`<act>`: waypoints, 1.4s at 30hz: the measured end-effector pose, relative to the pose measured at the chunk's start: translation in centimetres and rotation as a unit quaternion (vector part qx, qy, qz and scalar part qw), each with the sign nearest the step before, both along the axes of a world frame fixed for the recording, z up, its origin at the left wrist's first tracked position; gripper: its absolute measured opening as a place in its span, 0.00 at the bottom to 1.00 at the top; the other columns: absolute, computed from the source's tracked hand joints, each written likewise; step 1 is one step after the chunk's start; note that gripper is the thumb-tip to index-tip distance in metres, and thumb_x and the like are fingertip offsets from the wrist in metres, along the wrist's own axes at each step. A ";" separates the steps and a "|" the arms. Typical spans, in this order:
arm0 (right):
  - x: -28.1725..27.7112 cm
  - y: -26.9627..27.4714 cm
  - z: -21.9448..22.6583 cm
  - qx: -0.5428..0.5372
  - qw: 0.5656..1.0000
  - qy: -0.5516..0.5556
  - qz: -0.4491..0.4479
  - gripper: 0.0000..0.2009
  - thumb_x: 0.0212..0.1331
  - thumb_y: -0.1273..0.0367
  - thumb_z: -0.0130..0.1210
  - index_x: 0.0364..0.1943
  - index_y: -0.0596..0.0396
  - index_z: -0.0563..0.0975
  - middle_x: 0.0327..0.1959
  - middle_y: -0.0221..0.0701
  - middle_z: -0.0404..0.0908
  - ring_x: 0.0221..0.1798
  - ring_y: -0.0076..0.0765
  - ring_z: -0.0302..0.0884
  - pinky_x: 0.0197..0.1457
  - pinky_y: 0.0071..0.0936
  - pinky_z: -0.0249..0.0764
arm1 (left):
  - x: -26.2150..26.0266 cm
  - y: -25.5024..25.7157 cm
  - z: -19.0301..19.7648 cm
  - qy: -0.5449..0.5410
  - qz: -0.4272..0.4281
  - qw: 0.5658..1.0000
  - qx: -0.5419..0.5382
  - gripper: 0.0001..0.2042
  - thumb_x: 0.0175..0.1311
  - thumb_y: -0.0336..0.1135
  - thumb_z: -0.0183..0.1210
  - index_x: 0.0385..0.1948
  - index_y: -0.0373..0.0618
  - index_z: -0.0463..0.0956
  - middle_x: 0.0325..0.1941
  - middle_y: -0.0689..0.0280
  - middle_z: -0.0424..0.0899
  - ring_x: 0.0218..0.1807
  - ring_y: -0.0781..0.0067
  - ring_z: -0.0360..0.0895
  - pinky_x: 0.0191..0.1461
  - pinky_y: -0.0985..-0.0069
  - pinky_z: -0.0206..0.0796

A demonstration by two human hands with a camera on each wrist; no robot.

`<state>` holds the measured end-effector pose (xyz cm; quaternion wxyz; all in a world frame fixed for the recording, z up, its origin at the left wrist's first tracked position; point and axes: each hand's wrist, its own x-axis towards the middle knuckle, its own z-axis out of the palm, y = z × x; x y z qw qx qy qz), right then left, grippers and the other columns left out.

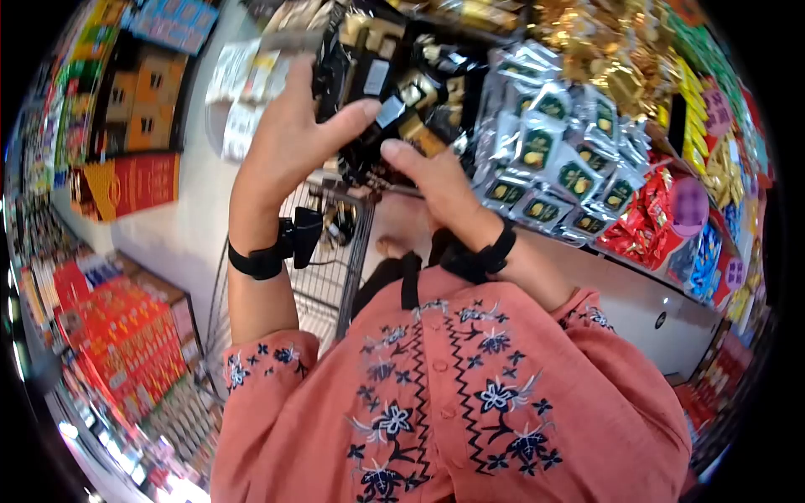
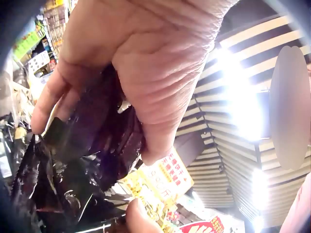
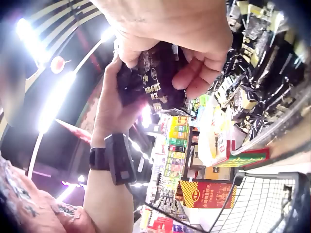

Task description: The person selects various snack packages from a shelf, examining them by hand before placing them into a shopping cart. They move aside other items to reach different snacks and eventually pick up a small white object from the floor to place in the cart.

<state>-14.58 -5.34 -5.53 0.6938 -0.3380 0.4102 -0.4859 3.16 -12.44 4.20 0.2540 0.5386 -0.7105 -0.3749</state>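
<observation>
A black packet with pale gold lettering (image 3: pixel 158 82) is between both hands. My left hand (image 1: pixel 281 142) grips shiny black wrapping (image 2: pixel 97 133), thumb on one side and fingers on the other. From the other side my right hand (image 1: pixel 443 180) holds the same packet, its fingertips (image 3: pixel 188 80) curled at the edge. In the head view the two thumbs point toward each other over a display of black and gold packets (image 1: pixel 417 88). The hands and the dark wrapping hide part of the held packet.
Silver packets with dark green labels (image 1: pixel 537 147) are piled right of the hands, with gold-wrapped pieces (image 1: pixel 604 50) behind and red-wrapped pieces (image 1: pixel 646 216) farther right. A wire shopping cart (image 1: pixel 289 293) stands below the left forearm. Stacked red boxes (image 1: pixel 126 335) are at far left.
</observation>
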 end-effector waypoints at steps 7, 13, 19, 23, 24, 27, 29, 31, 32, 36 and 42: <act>6.7 0.2 -0.4 -0.034 0.982 0.061 0.176 0.17 0.60 0.65 0.69 0.49 0.58 0.82 0.42 0.26 0.85 0.43 0.20 0.79 0.49 0.24 0.76 | 8.6 9.0 -2.9 0.132 0.229 0.964 0.022 0.29 0.63 0.42 0.68 0.59 0.33 0.66 0.50 0.57 0.82 0.49 0.70 0.79 0.55 0.72 0.73; 15.2 1.5 -7.8 -0.046 0.920 0.174 0.347 0.25 0.55 0.52 0.70 0.48 0.57 0.82 0.39 0.30 0.85 0.37 0.25 0.80 0.42 0.25 0.77 | 16.4 17.4 -12.5 0.226 0.386 0.889 0.099 0.26 0.67 0.39 0.62 0.62 0.34 0.66 0.53 0.59 0.80 0.52 0.72 0.76 0.60 0.73 0.68; 20.7 4.4 -15.5 0.213 0.879 0.144 0.402 0.27 0.53 0.49 0.70 0.46 0.57 0.81 0.31 0.28 0.79 0.25 0.26 0.76 0.27 0.25 0.77 | 23.6 18.9 -23.3 0.197 0.367 0.872 0.259 0.41 0.61 0.55 0.65 0.66 0.27 0.64 0.57 0.50 0.79 0.57 0.64 0.77 0.63 0.70 0.66; 23.5 5.9 -21.2 0.318 0.866 0.116 0.368 0.32 0.58 0.45 0.66 0.54 0.58 0.79 0.43 0.32 0.80 0.33 0.31 0.78 0.41 0.31 0.84 | 27.7 16.4 -30.5 0.142 0.309 0.868 0.362 0.46 0.53 0.61 0.67 0.65 0.29 0.65 0.53 0.52 0.81 0.51 0.66 0.79 0.55 0.72 0.71; 24.4 5.5 -22.4 0.365 0.841 0.132 0.377 0.33 0.59 0.46 0.66 0.57 0.59 0.77 0.52 0.37 0.75 0.38 0.35 0.78 0.42 0.34 0.85 | 28.2 15.6 -31.3 0.133 0.299 0.863 0.384 0.46 0.52 0.60 0.67 0.65 0.31 0.65 0.52 0.53 0.81 0.49 0.67 0.79 0.52 0.71 0.72; 25.9 5.8 -24.6 0.384 0.859 0.054 0.334 0.33 0.59 0.47 0.66 0.59 0.59 0.75 0.56 0.38 0.72 0.40 0.37 0.77 0.44 0.35 0.85 | 29.6 13.5 -34.0 0.118 0.272 0.857 0.422 0.44 0.50 0.59 0.69 0.65 0.37 0.66 0.49 0.58 0.83 0.44 0.70 0.79 0.43 0.70 0.73; 26.9 5.6 -26.0 0.412 0.857 0.050 0.306 0.31 0.62 0.52 0.64 0.64 0.54 0.71 0.61 0.37 0.71 0.48 0.47 0.78 0.47 0.43 0.86 | 30.2 12.8 -36.1 0.130 0.263 0.862 0.414 0.44 0.49 0.59 0.70 0.64 0.39 0.67 0.47 0.60 0.83 0.41 0.73 0.79 0.39 0.71 0.72; 27.8 5.9 -27.6 0.421 0.869 0.027 0.260 0.32 0.63 0.54 0.64 0.66 0.55 0.68 0.60 0.38 0.71 0.47 0.47 0.78 0.48 0.43 0.85 | 30.7 12.8 -39.0 0.133 0.250 0.880 0.381 0.46 0.51 0.58 0.70 0.69 0.37 0.64 0.50 0.57 0.82 0.48 0.67 0.79 0.50 0.69 0.73; 28.2 5.9 -28.9 0.426 0.872 -0.005 0.242 0.31 0.65 0.58 0.63 0.66 0.57 0.65 0.57 0.40 0.72 0.48 0.45 0.79 0.50 0.40 0.85 | 30.4 13.0 -40.3 0.127 0.256 0.890 0.354 0.47 0.52 0.58 0.70 0.70 0.37 0.63 0.52 0.56 0.82 0.51 0.64 0.79 0.54 0.69 0.72; 29.2 6.0 -30.8 0.397 0.896 0.076 0.185 0.20 0.70 0.62 0.57 0.59 0.59 0.69 0.55 0.39 0.75 0.55 0.44 0.79 0.59 0.37 0.81 | 29.7 14.9 -45.5 -0.033 0.317 0.918 0.237 0.45 0.58 0.56 0.67 0.73 0.37 0.60 0.68 0.44 0.70 0.70 0.50 0.68 0.72 0.62 0.61; 26.3 5.4 -28.0 0.373 0.895 0.049 0.238 0.18 0.68 0.61 0.57 0.52 0.61 0.72 0.53 0.42 0.76 0.54 0.45 0.79 0.57 0.40 0.80 | 28.3 18.2 -45.2 -0.001 0.348 0.919 0.184 0.35 0.66 0.48 0.63 0.69 0.34 0.65 0.72 0.44 0.65 0.74 0.47 0.63 0.76 0.60 0.56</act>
